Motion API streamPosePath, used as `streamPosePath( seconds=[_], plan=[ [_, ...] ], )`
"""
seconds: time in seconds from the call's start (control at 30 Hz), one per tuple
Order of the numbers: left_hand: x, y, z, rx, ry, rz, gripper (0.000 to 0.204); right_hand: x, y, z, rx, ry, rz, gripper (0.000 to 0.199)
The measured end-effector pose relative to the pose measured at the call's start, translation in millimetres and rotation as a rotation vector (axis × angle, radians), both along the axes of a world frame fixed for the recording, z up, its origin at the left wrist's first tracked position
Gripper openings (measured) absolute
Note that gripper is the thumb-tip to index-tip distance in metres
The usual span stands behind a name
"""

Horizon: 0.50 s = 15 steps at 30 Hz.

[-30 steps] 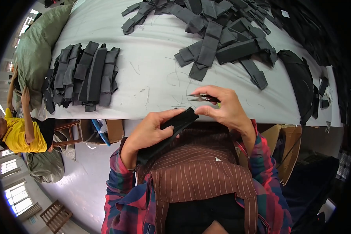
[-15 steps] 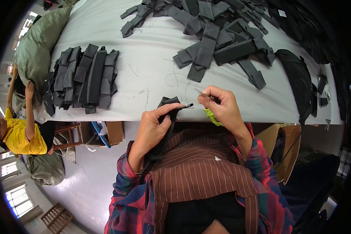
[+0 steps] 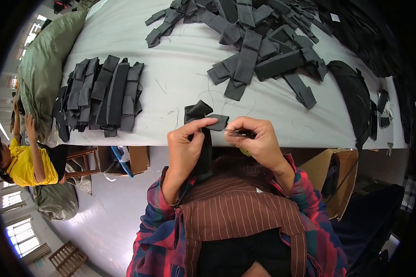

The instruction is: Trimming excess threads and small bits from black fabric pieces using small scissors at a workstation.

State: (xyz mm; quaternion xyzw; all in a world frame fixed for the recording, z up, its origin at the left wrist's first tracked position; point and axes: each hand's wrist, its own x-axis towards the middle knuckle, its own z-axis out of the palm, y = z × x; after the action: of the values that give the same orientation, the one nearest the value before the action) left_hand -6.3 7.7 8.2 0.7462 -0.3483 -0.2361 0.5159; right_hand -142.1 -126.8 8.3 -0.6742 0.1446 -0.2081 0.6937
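Note:
My left hand [image 3: 186,147] grips a dark grey fabric strap [image 3: 203,121] that stands upright at the near edge of the white table [image 3: 180,83], its top end folded over my thumb. My right hand [image 3: 259,137] is closed on small thread snips [image 3: 241,135] with a yellow-green handle, the tip touching the strap's folded end. Both hands meet just in front of my chest, over my brown striped apron.
A neat stack of grey straps [image 3: 101,94] lies at the left of the table. A loose heap of straps [image 3: 259,41] covers the far middle and right. A black bag [image 3: 353,99] hangs off the right edge. A person in yellow [image 3: 23,161] handles a green sack at far left. Cardboard boxes sit under the table.
The strap went from lying flat across my lap to standing upright in my left hand. My right hand moved left with the snips to the strap's top end.

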Motion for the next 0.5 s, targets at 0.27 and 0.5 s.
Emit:
streamPosePath(
  seconds=[0.27, 0.5],
  plan=[
    [7, 0, 10, -0.048, 0.712, -0.147, 0.05, 3, -5, 16, -0.433, 0.017, -0.329, 0.018],
    [6, 1, 22, 0.02, 0.808, -0.173, 0.063, 3, -21, 14, -0.962, 0.06, -0.319, 0.028]
  ],
)
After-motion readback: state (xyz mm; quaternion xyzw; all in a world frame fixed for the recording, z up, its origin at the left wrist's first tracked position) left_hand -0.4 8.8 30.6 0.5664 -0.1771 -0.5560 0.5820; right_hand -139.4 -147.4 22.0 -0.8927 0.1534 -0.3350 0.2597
